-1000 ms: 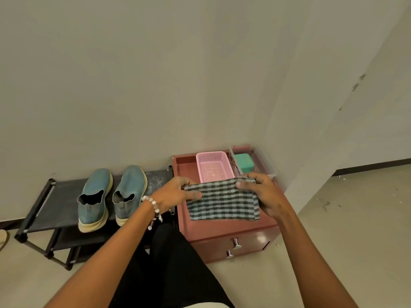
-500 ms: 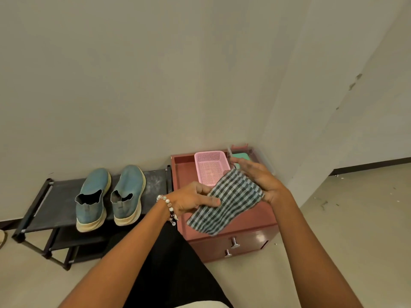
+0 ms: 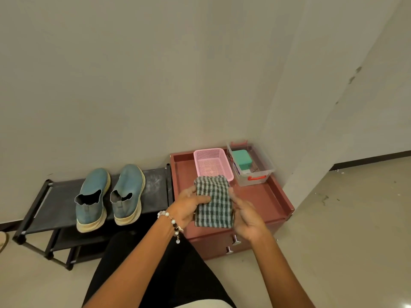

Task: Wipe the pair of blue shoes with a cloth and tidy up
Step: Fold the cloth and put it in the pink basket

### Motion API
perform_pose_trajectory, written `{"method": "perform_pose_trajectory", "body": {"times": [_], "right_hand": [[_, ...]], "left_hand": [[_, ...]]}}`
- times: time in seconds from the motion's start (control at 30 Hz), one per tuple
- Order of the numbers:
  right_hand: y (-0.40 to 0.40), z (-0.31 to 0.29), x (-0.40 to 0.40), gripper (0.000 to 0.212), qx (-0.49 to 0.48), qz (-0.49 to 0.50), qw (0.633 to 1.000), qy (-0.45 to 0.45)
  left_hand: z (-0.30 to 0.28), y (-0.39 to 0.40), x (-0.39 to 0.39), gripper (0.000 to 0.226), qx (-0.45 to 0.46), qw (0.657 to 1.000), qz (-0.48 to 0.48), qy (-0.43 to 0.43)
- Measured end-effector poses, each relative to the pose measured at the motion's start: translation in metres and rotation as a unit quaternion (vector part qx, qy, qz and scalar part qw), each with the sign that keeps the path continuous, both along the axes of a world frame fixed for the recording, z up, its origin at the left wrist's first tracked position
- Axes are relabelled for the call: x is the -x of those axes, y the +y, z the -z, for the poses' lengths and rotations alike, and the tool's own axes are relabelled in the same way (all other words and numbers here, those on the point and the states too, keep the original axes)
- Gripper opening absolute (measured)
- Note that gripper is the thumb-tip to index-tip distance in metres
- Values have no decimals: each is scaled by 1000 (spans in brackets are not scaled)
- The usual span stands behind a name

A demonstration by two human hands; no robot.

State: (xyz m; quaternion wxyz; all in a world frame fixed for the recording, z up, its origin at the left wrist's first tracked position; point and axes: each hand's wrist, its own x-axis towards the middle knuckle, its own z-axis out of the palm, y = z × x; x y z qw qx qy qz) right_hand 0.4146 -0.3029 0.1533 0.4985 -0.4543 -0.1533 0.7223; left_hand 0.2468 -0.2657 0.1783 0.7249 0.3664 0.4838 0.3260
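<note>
Both hands hold the folded green-checked cloth (image 3: 213, 202) above the red-brown cabinet's surface (image 3: 262, 196): left hand (image 3: 189, 206) fingers curl round it, right hand (image 3: 245, 215) fingers lie straighter, steadying the fold, likely for stowing; two blue slip-on shoes (image 3: 111, 196) rest on the black rack (image 3: 155, 192).

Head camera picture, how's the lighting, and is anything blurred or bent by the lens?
Head view: soft, even light with no glare and only faint shadows under the blue shoes; the checked cloth and both hands look reasonably sharp; the wide-angle lens bends the wall corner and splays the forearms toward the bottom edge.
</note>
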Motion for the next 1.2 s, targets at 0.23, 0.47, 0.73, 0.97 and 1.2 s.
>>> {"method": "perform_pose_trajectory", "body": {"times": [0.23,0.47,0.73,0.97,1.2], "right_hand": [[19,-11,1,69,-115,97,982,-115],[19,-15,-7,64,-185,-45,946,-262],[30,17,-14,41,-176,-57,827,-531],[41,26,-25,39,-50,4,990,-130],[102,55,-3,54,24,3,998,-58]], "left_hand": [[-10,9,4,28,-36,995,-75,49],[-1,13,6,79,-207,962,-6,176],[23,11,-4,27,-356,789,94,492],[32,35,1,27,-85,986,46,135],[65,87,-9,75,-1,997,-42,64]]}}
